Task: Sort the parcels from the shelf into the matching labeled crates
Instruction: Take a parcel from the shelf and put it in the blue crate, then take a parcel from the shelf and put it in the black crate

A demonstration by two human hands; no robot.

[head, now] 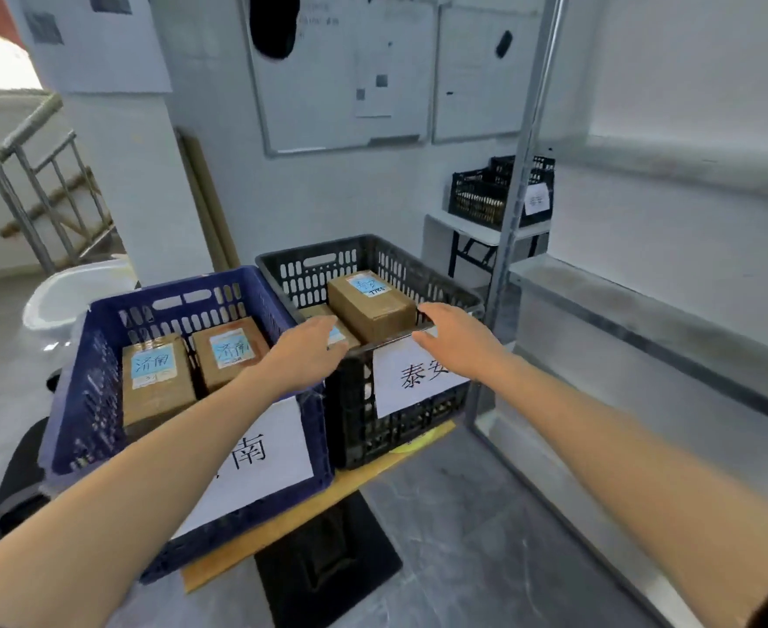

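Observation:
A blue crate [101,401] with a white paper label on its front holds two brown parcels [155,378] with blue stickers. Beside it on the right, a black crate [364,256] with its own paper label [411,378] holds a tilted brown parcel [371,303] resting on another parcel [348,335] that is mostly hidden. My left hand [305,351] hovers over the black crate's near left corner, fingers apart, holding nothing. My right hand [454,339] is at the crate's near rim, just right of the tilted parcel, also empty and spread.
The crates sit on a low wooden board [291,518] over a black base. A metal shelf [645,310] with an upright post [522,174] runs along the right. Another black crate [486,192] stands on a small white table behind. A stair railing [33,183] is at far left.

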